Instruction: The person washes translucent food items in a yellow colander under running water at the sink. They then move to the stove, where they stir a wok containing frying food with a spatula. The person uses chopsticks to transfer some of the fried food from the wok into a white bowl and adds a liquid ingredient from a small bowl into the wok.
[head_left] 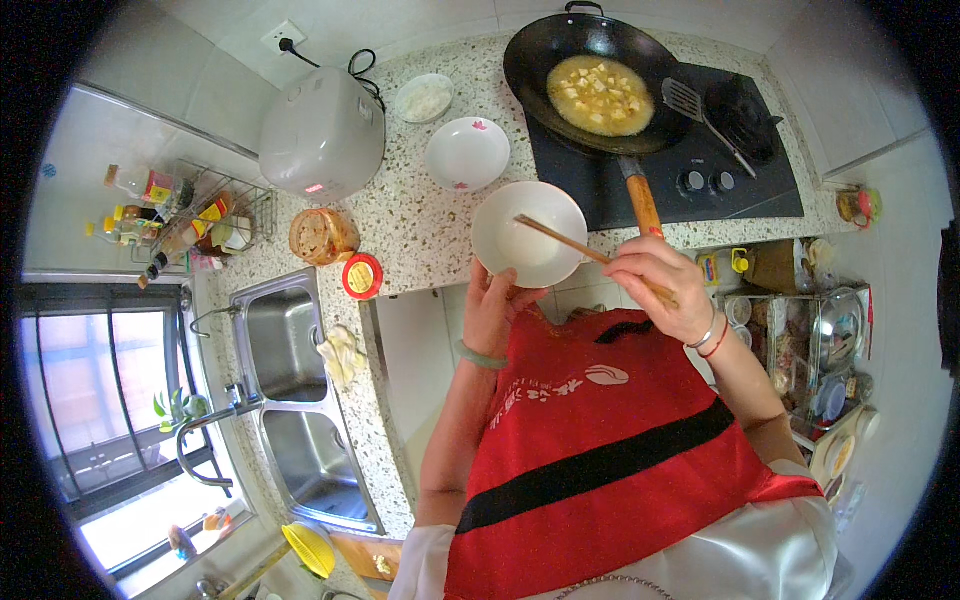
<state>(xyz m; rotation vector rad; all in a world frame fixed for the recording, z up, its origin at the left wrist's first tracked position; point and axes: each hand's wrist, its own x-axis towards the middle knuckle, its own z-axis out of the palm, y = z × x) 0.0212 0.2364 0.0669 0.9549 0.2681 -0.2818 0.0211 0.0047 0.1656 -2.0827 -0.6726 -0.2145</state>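
Note:
My left hand (497,297) is closed on the near rim of a white bowl (490,220), thumb over the edge. A little whitish liquid seems to lie in the bowl. Wooden chopsticks (577,245) are gripped in my right hand (663,285), their tips down inside the bowl. Ahead and to the right, a black wok (535,85) with a wooden handle (641,195) stands on the cooktop (765,195); pale cubes in yellowish broth (600,97) fill its bottom. A slotted spatula (710,120) lies on the cooktop beside the wok.
Behind my bowl stand a white bowl with pink flowers (467,153) and a small bowl of white food (424,98). Leftward are a rice cooker (325,135), a jar (322,237), its red lid (362,276), a bottle rack (235,220) and a double sink (290,345). A shelf rack (790,350) stands at right.

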